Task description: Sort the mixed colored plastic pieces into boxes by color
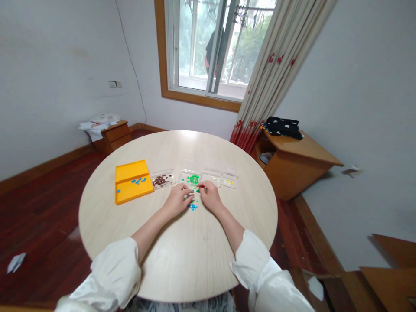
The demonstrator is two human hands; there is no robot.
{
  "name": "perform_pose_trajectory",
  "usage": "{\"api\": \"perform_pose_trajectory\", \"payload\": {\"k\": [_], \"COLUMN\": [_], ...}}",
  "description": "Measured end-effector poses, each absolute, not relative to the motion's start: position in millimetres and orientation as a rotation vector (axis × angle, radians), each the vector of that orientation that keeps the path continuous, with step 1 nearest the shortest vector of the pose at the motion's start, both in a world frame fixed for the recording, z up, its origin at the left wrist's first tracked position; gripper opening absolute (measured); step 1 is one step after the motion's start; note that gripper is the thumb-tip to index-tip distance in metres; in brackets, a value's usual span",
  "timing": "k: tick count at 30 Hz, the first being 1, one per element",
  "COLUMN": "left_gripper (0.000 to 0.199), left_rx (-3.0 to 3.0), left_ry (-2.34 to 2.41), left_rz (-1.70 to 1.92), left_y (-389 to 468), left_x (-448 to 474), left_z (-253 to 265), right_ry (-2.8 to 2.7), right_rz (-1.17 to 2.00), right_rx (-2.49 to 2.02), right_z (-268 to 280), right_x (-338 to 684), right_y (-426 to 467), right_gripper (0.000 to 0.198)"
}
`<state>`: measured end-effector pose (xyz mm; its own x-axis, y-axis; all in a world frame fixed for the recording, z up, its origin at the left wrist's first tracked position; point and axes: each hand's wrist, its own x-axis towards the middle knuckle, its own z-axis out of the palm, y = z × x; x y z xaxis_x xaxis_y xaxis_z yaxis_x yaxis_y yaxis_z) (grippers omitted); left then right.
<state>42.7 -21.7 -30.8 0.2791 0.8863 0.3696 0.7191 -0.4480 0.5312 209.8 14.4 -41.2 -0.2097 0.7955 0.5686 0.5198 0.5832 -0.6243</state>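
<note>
My left hand (178,200) rests over the middle of the round table (182,255), its fingers bent and a gap showing between thumb and index finger. Close beside it, my right hand (211,197) has its fingertips drawn together; whatever they pinch is too small to make out. Small blue pieces (193,207) lie on the tabletop below the fingers, with a few green and yellow bits mixed among them. Just beyond my hands, a clear tray holds green pieces (194,178). The fingers partly hide the small pieces between my hands.
Left of the hands lies an open yellow case (130,197) with several blue pieces (139,180). Next to it, a clear box holds brown pieces (160,180). Farther right, a small clear box holds yellow pieces (229,183). A wooden cabinet (302,151) stands beyond the table's right side.
</note>
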Motion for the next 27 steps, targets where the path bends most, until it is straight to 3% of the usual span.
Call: {"api": "perform_pose_trajectory", "payload": {"k": [16, 21, 27], "left_gripper": [0.024, 0.017, 0.018], "left_rx": [2.333, 2.18, 1.527], "left_ry": [1.685, 1.629, 1.365], "left_rz": [0.469, 0.81, 1.272], "left_y": [-22.2, -20.1, -11.4], "left_x": [74.9, 70.3, 59.6], "left_z": [-10.2, -23.6, -23.6], "right_ry": [-1.787, -1.815, -1.882], "right_rz": [0.466, 0.478, 0.461], "right_rx": [-1.152, -1.134, -1.017], "right_z": [-46.4, -45.6, -35.3], "right_x": [209.6, 209.2, 204.5], "right_y": [20.2, 18.6, 8.4], "right_gripper": [0.021, 0.021, 0.021]}}
